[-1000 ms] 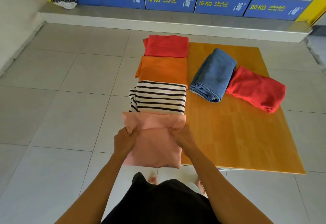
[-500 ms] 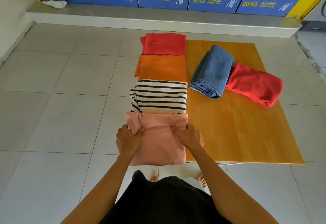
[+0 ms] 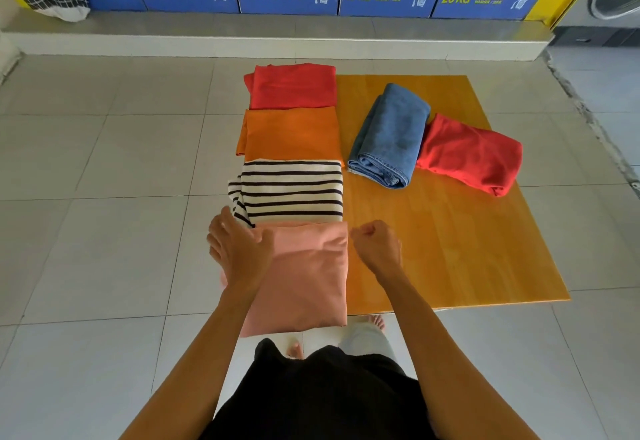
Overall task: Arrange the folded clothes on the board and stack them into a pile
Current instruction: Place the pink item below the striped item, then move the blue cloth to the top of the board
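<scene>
Tiled floor, wood board (image 3: pixel 450 231). L hand (image 3: pixel 239 249) grip apart, flat on pink garment (image 3: pixel 308 276); R hand (image 3: pixel 377 249) fisted, empty.

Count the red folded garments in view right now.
2: one red garment heads the left column, the other red garment lies right of the folded jeans. None seem hidden.

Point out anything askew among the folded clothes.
The folded blue denim piece and the red garment beside it lie slanted on the wooden board, unlike the straight column at its left edge.
</scene>
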`<state>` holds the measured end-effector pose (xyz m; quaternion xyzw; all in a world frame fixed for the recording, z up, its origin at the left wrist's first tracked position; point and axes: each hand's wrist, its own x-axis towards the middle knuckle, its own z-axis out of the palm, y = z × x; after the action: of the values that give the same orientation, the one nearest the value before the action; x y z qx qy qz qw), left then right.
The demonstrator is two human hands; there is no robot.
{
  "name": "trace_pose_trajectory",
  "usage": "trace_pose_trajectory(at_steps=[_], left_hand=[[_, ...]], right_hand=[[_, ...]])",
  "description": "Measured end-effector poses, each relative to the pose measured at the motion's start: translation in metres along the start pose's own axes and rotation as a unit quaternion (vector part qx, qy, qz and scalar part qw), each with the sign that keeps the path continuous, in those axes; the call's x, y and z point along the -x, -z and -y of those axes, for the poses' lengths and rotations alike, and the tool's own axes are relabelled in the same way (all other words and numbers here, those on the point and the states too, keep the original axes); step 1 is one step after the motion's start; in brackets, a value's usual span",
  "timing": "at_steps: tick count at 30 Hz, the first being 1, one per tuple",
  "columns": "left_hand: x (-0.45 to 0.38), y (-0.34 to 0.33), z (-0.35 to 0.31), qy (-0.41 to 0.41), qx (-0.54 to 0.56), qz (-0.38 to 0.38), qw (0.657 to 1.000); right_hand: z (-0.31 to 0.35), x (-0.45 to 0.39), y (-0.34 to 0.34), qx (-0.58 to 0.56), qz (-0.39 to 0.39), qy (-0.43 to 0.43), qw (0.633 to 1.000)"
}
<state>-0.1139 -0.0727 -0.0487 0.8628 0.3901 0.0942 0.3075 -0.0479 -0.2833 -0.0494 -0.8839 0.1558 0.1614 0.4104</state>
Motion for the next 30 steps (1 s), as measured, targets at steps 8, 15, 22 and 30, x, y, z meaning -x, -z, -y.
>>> trace_pose_trajectory(at_steps=[8, 15, 22, 30], left_hand=[[-0.01, -0.032, -0.086, -0.089, 0.075, 0.061, 0.991], [-0.007, -0.083, -0.164, -0.058, 0.133, 0.217, 0.965], [-0.019, -0.153, -0.223, 0.198, 0.249, 0.363, 0.876], [-0.049, -0.207, -0.231, 0.143, 0.144, 0.248, 0.947]], right_hand=[[0.014, -0.036, 0.04, -0.085, -0.013, -0.005, 0.996], [0.013, -0.092, 0.089, -0.119, -0.018, -0.009, 0.993], [0.029, -0.182, 0.136, -0.099, -0.035, 0.001, 0.994], [0.089, -0.337, 0.156, 0.081, -0.02, 0.148, 0.986]])
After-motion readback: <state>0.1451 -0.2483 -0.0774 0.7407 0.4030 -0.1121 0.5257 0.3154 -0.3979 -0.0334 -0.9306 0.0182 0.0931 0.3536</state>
